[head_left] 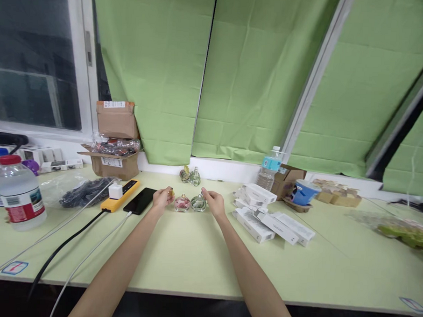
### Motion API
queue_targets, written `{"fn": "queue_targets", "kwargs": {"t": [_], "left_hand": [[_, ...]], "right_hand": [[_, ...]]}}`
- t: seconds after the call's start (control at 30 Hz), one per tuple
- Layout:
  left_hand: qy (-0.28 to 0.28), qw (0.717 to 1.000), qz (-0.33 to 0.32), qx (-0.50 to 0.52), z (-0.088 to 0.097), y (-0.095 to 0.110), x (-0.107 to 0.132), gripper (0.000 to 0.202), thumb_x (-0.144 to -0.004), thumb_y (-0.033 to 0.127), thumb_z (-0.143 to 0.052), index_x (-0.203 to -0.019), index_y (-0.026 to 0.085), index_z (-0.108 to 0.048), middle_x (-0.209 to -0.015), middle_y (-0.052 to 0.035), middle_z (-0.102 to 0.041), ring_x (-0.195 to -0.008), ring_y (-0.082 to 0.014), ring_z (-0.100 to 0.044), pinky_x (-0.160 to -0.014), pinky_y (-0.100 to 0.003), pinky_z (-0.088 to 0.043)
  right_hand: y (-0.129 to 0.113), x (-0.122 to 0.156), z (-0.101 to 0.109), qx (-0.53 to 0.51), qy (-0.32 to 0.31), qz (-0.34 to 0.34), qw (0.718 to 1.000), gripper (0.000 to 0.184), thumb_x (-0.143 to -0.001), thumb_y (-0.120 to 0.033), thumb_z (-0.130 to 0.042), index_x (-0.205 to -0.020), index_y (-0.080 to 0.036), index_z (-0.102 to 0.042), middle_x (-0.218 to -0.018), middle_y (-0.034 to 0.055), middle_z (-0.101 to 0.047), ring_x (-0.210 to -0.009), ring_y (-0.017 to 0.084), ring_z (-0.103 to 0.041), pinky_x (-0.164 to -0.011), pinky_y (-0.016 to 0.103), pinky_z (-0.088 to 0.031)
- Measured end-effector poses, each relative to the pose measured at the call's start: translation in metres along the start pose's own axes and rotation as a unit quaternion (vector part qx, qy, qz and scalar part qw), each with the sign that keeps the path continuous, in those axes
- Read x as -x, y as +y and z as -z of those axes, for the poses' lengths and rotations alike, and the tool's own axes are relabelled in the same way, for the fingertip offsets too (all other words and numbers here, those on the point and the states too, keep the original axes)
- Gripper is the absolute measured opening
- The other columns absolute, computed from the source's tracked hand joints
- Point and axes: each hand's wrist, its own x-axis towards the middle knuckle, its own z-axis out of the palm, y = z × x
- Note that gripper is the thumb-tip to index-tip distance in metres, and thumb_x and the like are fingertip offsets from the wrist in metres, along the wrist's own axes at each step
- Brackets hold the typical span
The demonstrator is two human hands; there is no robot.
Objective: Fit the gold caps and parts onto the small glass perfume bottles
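Observation:
Two small round glass bottles stand side by side on the pale green table (193,251): a pink bottle (182,203) and a greenish clear bottle (198,203). My left hand (162,198) is just left of the pink bottle and pinches a small gold cap (170,192) between its fingertips. My right hand (213,201) is just right of the greenish bottle, with its fingers curled beside or against the bottle's top. Two more small glass bottles (190,175) stand farther back near the wall.
A black phone (140,200), a yellow power strip (120,195) with a white charger and cables lie at the left, beside a large water bottle (19,198) and cardboard boxes (114,140). Several white boxes (270,219), a water bottle (269,168) and a blue cup (304,191) are at the right.

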Motion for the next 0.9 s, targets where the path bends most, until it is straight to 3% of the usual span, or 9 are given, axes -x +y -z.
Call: {"fn": "queue_targets", "kwargs": {"t": [0.17, 0.5, 0.7, 0.9], "left_hand": [[0.005, 0.999, -0.014, -0.040, 0.003, -0.005, -0.003, 0.021, -0.074, 0.026, -0.075, -0.077, 0.012, -0.061, -0.066, -0.0082, -0.069, -0.057, -0.0178, -0.068, -0.064, -0.034, -0.058], [-0.007, 0.982, -0.069, -0.176, 0.015, -0.014, -0.013, 0.012, -0.067, 0.020, -0.075, -0.061, 0.016, -0.065, -0.052, -0.0046, -0.065, -0.050, -0.0193, -0.066, -0.061, -0.030, -0.054], [-0.025, 0.964, -0.107, -0.241, 0.018, -0.011, -0.012, 0.006, -0.063, 0.013, -0.072, -0.067, 0.017, -0.069, -0.056, -0.0029, -0.067, -0.051, -0.0166, -0.064, -0.061, -0.027, -0.052], [-0.069, 0.954, -0.128, -0.261, 0.016, -0.006, -0.009, 0.037, -0.050, -0.003, -0.067, -0.081, 0.017, -0.073, -0.081, -0.0050, -0.071, -0.060, -0.0136, -0.063, -0.059, -0.022, -0.050]], "right_hand": [[0.022, -0.005, 0.000, 0.034, -0.002, -0.073, 0.997, 0.071, -0.077, -0.079, -0.044, -0.066, -0.013, -0.071, -0.057, 0.0069, -0.064, -0.058, 0.019, -0.060, -0.055, 0.027, -0.045], [0.035, -0.004, 0.000, 0.101, 0.016, -0.064, 0.993, 0.057, -0.074, -0.067, -0.054, -0.038, -0.022, -0.047, -0.039, 0.0001, -0.044, -0.046, 0.015, -0.046, -0.050, 0.026, -0.035], [0.036, -0.006, 0.000, 0.083, 0.002, -0.047, 0.995, 0.048, -0.076, -0.059, -0.052, -0.050, -0.020, -0.059, -0.048, 0.0005, -0.057, -0.052, 0.016, -0.053, -0.052, 0.024, -0.039], [0.040, -0.008, -0.002, 0.011, -0.036, -0.054, 0.998, 0.030, -0.074, -0.042, -0.054, -0.073, -0.018, -0.073, -0.069, 0.0036, -0.071, -0.059, 0.017, -0.063, -0.057, 0.026, -0.050]]}}
